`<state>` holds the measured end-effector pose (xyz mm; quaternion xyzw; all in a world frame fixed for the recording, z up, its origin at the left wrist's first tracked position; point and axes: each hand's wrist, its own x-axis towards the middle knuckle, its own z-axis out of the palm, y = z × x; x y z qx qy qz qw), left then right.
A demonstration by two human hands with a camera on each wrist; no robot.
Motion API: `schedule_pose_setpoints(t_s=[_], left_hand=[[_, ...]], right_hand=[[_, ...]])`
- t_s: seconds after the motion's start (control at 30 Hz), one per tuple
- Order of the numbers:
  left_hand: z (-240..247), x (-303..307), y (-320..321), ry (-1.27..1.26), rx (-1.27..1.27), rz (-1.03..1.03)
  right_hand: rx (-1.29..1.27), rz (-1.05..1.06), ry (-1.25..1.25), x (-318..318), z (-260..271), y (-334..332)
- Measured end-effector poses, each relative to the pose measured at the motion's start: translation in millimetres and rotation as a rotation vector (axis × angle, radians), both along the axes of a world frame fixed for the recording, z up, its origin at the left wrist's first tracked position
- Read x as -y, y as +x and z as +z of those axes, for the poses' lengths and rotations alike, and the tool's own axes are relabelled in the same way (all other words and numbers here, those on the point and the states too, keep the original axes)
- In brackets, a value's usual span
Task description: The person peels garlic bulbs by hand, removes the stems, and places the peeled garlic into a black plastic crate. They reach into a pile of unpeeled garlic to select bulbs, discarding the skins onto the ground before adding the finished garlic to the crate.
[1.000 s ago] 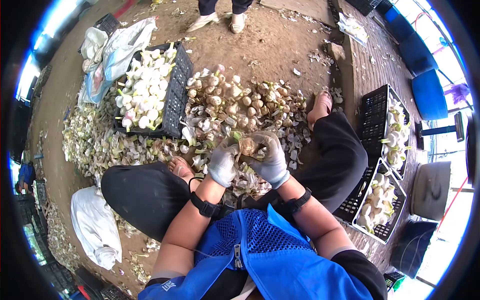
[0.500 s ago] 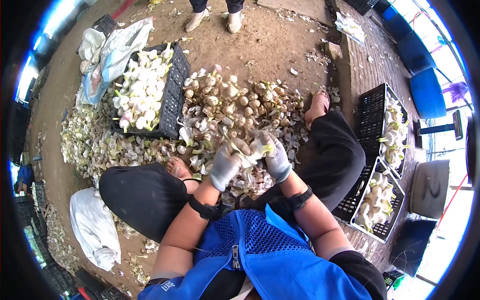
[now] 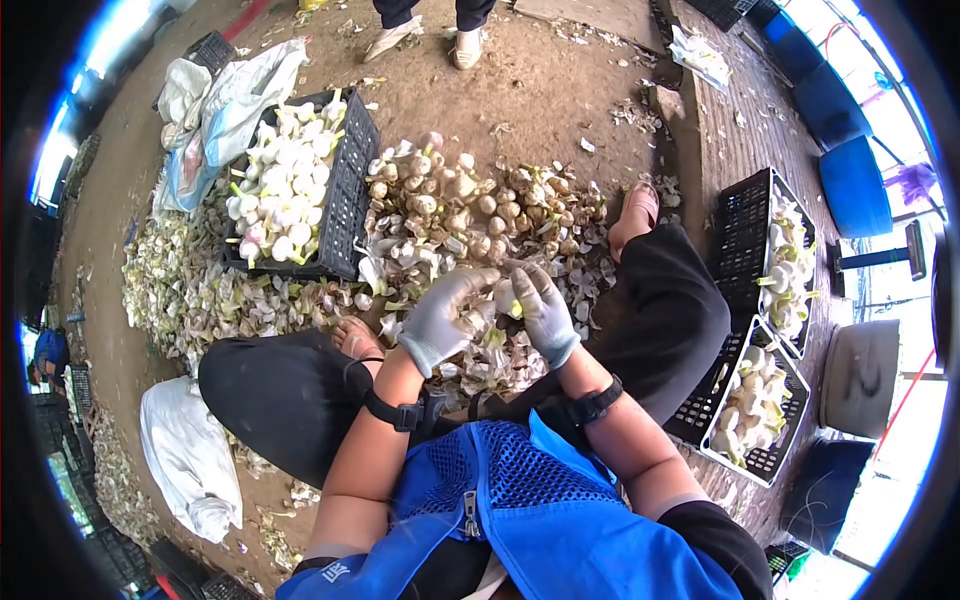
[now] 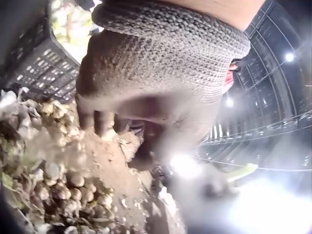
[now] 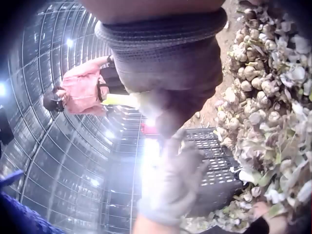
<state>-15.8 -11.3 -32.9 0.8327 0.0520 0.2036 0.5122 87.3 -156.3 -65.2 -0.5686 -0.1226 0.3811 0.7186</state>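
Note:
My right hand (image 3: 548, 318), in a pale work glove, grips a whitish garlic bulb (image 3: 506, 297). Its cut green stem (image 5: 119, 100) sticks out past the glove in the right wrist view. Close on the bulb's other side is my gloved left hand (image 3: 438, 322), its fingers loosely bent and the thumb apart from them, with a gap between. Below both hands lie loose garlic skins (image 3: 500, 362). Just beyond them spreads a heap of unpeeled garlic bulbs (image 3: 470, 205) on the dirt floor.
A black crate (image 3: 350, 190) full of white bulbs stands front left, beside a skin pile (image 3: 180, 270). Two more crates (image 3: 745, 225) (image 3: 785, 460) with bulbs sit at right on wooden boards. A white sack (image 3: 190, 450) lies at left; another person's shoes (image 3: 468, 48) show ahead.
The left hand has drawn away to the left from the bulb, and its fingers have spread. The bulb looked brownish at first and now shows whiter in the right hand.

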Motion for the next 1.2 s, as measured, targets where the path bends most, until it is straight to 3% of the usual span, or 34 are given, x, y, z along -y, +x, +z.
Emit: schedule_pose_setpoints(t_s=[0.07,0.23,0.27,0.33,0.37,0.43,0.5,0.53,0.57,0.63,0.7,0.77,0.83,0.87,0.9,0.97,1.0,1.03,1.1,1.13,1.17,1.2], left_hand=[[8,5,-1,0.056,-0.046,0.004],[7,9,-3,0.33,-0.153,0.074],[4,9,-2,0.329,-0.153,0.075],[-8,10,-1,0.038,-0.197,0.139],[-20,8,-1,0.036,-0.197,0.142],[-40,3,-1,-0.141,-0.278,-0.001],[-49,4,-1,-0.026,-0.35,0.046],[-29,6,1,0.147,-0.498,0.097],[-17,7,2,0.32,-0.645,0.146],[-11,11,-2,0.406,-0.496,0.211],[-3,16,-4,-0.06,-0.09,0.05],[-12,24,0,-0.025,0.009,0.034],[-19,24,2,0.124,0.017,0.171],[-22,24,3,-0.174,0.11,0.169],[-26,19,2,-0.312,0.058,0.184],[-29,17,-1,-0.944,0.063,0.206],[-29,15,-3,-1.21,0.109,0.167],[-14,12,-5,-1.438,0.197,0.0],[-10,8,-12,-1.707,0.223,-0.133],[-6,8,-11,-1.704,0.219,-0.131],[-1,9,-10,-1.756,0.199,-0.084],[1,10,-9,-1.808,0.181,-0.036]], right_hand=[[0.305,-0.02,-0.09,-3,13,-4],[0.268,0.004,-0.167,-1,22,-6],[0.144,0.04,-0.103,-1,26,-5],[0.021,0.08,-0.043,1,32,-6],[-0.094,0.161,0.054,2,34,-7],[-0.209,0.247,0.152,1,31,-9],[-0.193,0.205,0.137,-2,17,-8],[-0.297,0.384,0.178,10,23,2],[-0.296,0.382,0.178,8,22,0],[-0.136,0.123,-0.073,2,15,-3],[0.025,-0.046,-0.146,0,-20,3],[0.132,-0.121,-0.184,-3,-15,-1],[0.235,-0.219,-0.112,-10,-22,0],[0.337,-0.314,-0.043,-11,-25,1],[0.336,-0.317,-0.043,-4,-25,4],[-0.206,-0.157,0.234,8,-3,9],[-0.448,-0.442,0.157,-13,42,5],[-0.596,-0.403,0.319,-1,32,19],[-0.581,0.04,0.716,15,16,32],[-0.545,0.056,0.416,19,26,35],[-0.247,0.061,-0.028,13,50,31],[-0.063,0.059,0.041,8,39,25]])
